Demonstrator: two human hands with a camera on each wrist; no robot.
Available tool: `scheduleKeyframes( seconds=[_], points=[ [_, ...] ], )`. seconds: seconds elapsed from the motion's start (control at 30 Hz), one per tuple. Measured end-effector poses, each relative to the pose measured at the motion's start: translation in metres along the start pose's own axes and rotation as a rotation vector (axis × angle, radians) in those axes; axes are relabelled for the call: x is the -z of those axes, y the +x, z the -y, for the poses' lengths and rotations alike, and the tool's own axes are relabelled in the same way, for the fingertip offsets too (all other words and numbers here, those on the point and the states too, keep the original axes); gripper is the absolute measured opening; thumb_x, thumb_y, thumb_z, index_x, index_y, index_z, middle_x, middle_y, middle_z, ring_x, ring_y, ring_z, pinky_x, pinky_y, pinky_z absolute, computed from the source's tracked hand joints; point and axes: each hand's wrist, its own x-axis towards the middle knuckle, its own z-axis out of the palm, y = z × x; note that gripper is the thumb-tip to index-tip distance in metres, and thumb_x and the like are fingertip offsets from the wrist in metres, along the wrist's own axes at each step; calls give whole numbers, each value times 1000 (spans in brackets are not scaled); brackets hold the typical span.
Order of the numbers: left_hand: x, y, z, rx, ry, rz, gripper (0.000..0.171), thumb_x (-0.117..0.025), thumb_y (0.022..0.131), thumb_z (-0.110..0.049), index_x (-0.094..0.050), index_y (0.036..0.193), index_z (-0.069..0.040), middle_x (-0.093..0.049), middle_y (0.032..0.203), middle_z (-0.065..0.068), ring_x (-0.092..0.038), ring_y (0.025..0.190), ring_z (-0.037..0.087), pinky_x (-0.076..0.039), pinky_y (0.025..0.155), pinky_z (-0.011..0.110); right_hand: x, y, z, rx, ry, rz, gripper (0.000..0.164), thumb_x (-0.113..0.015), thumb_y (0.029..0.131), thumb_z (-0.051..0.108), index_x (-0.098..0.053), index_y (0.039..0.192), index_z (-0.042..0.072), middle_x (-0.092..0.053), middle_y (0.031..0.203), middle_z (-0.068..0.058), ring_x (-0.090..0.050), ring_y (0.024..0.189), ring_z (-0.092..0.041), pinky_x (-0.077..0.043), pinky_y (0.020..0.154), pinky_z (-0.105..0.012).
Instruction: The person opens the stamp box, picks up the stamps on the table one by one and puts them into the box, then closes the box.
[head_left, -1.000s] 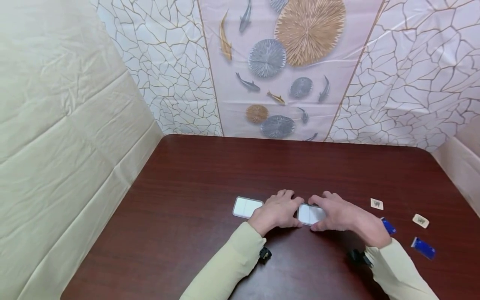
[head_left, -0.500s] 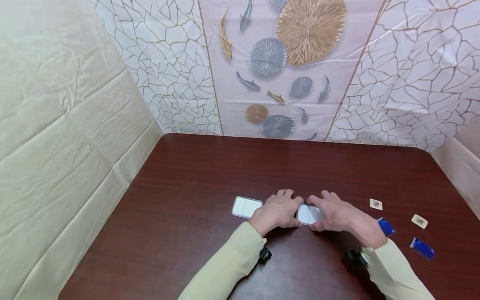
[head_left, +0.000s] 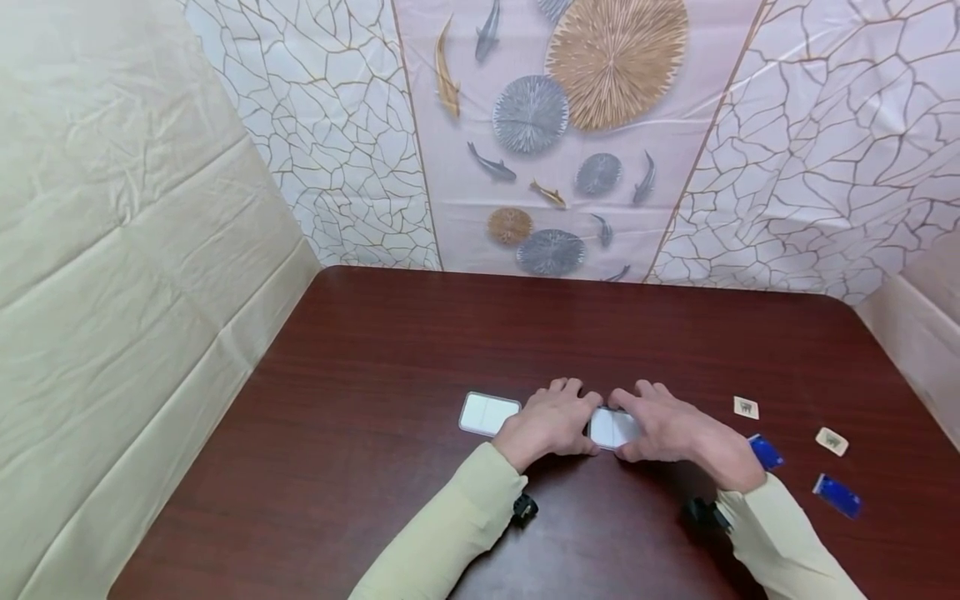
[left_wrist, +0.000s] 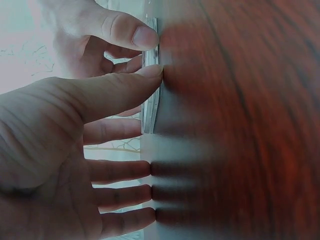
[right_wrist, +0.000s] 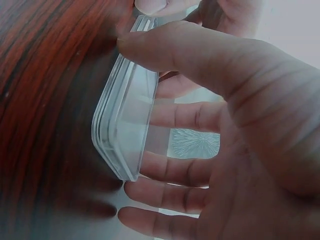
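A flat clear plastic case (head_left: 613,427) with a white inside and rounded corners lies at the middle of the table. My left hand (head_left: 551,419) pinches its left end, thumb at the near edge and index finger at the far edge. At the right end, my right hand (head_left: 663,425) grips it the same way. In the right wrist view the case (right_wrist: 132,105) shows several thin stacked layers along its side. The left wrist view shows it edge-on. A second similar white case (head_left: 489,413) lies just left of my left hand, partly hidden by it.
On the right lie two small pale cards or tiles with dark pictures, one farther back (head_left: 746,407) and one to the right (head_left: 832,442). Two blue packets, one by the right wrist (head_left: 766,452) and another (head_left: 837,496), lie nearer. Patterned cloth (head_left: 551,167) hangs behind the table.
My right hand and forearm have shifted slightly left, uncovering more of the nearer blue packet. The left hand keeps its hold, and the whole head view has drifted a little.
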Motion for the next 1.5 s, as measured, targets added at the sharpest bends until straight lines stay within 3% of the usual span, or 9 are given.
scheduleKeyframes(
  seconds=[1.07,1.5],
  points=[
    [1,-1,2,-4,0,-6,56,-71,84,-54,-53,131,-30,-51,130,-2,-48,121,20,-45,95,35,3,2,-13,74,96,19,51,-81,72,37,-58,115,20,-50,97,-5,-44,86,-20,-37,69,-30],
    [1,-1,2,6,1,-16,57,-72,83,-55,-52,130,-30,-52,128,-2,-49,117,18,-46,93,34,7,1,-13,64,106,17,50,-81,73,35,-58,115,21,-50,97,-5,-44,87,-20,-38,69,-30]
  ],
)
